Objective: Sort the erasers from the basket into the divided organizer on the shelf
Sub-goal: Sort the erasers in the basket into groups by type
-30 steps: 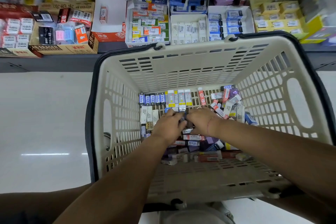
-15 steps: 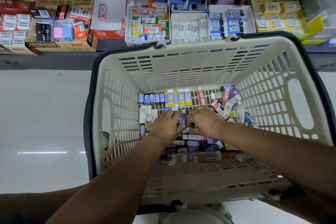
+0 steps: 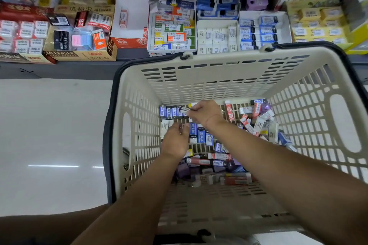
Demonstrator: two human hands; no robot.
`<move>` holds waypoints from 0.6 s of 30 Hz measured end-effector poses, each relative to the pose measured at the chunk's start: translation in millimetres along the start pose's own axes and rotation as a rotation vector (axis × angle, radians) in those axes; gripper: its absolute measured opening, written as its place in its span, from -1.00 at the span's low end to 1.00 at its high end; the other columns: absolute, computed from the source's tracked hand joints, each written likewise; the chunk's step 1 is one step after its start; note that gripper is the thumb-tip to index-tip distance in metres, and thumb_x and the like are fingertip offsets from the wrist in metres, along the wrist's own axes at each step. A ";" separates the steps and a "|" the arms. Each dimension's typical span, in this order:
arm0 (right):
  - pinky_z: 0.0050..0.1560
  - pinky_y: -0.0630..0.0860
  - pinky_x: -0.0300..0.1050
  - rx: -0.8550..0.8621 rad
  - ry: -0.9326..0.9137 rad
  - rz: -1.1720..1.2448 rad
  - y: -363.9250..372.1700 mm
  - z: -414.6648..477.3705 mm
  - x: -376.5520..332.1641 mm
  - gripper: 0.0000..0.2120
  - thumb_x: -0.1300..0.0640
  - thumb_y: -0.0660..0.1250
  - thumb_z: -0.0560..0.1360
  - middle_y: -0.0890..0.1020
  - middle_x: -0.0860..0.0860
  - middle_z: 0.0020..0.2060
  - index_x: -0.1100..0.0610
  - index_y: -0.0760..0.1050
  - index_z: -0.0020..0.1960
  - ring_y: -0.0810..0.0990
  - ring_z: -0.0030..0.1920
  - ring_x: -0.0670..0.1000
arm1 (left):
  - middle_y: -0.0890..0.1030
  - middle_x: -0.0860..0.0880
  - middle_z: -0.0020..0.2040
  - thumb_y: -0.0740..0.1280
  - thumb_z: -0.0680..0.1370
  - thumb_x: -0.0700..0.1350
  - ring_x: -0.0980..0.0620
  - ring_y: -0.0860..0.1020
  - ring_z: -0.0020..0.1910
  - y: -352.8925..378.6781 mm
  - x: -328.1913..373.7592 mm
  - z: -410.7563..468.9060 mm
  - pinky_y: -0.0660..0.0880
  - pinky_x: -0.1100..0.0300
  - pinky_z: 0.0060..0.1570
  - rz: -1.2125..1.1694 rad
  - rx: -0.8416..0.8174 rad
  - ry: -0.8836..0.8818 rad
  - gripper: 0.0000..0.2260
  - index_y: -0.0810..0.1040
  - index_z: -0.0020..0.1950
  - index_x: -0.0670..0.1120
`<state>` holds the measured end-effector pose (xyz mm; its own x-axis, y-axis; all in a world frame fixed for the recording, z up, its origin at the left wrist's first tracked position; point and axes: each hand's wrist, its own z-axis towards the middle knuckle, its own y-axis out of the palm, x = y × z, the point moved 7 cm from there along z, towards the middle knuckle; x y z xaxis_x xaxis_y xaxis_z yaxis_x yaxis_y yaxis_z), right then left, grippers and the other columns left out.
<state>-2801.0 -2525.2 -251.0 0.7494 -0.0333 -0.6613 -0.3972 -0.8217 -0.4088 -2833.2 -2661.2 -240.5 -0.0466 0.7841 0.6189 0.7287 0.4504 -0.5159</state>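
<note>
Erasers (image 3: 218,162), paper-sleeved blocks, in cream slotted plastic basket (image 3: 219,77): right hand (image 3: 205,113) pinches dark-sleeved eraser (image 3: 184,110) at twelve o'clock; left hand (image 3: 175,141) loosely spread at its seven o'clock.

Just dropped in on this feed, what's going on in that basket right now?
A person has both hands down in the cream basket. The right hand pinches a small eraser just above a neat row of blue erasers along the far wall. The left hand hovers beside it, and it is unclear whether it holds anything. A loose pile of erasers lies in the basket. Nothing is headed for the organizer boxes on the shelf yet.
</note>
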 end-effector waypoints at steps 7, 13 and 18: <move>-0.12 0.47 -0.17 0.009 0.051 -0.178 54.7 8.7 -21.5 -0.74 0.05 0.42 0.45 0.67 0.13 -0.07 0.25 0.63 -0.01 0.62 0.00 0.09 | 0.59 -0.27 0.07 0.06 0.66 -0.04 -0.25 0.55 0.08 -7.7 -30.8 10.8 0.44 0.05 -0.05 -0.163 0.072 -0.261 -0.64 0.54 0.13 -0.26; -0.16 0.55 -0.12 -0.260 -0.064 -0.220 40.5 10.7 -31.0 -0.71 0.03 0.32 0.53 0.65 0.10 -0.28 0.26 0.61 -0.13 0.61 -0.23 0.05 | 0.60 -0.28 0.10 0.12 0.64 0.03 -0.28 0.54 0.14 14.1 -32.1 6.9 0.46 -0.09 0.16 -0.222 -0.100 -0.299 -0.62 0.56 0.14 -0.23; -0.06 0.45 -0.22 -0.330 -0.195 -0.568 -46.9 -2.1 -8.8 -0.86 0.18 0.39 0.49 0.66 -0.10 -0.21 0.21 0.65 -0.01 0.55 -0.19 -0.11 | 0.54 -0.15 -0.02 0.12 0.65 0.03 -0.10 0.52 -0.02 27.6 -10.0 2.6 0.44 0.06 0.09 -0.087 -0.252 -0.123 -0.67 0.55 0.04 -0.17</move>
<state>-2787.9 -2487.6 -224.7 0.6727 0.5315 -0.5148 0.2343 -0.8130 -0.5331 -2814.4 -2655.5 -262.5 -0.1876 0.7997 0.5704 0.8645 0.4101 -0.2907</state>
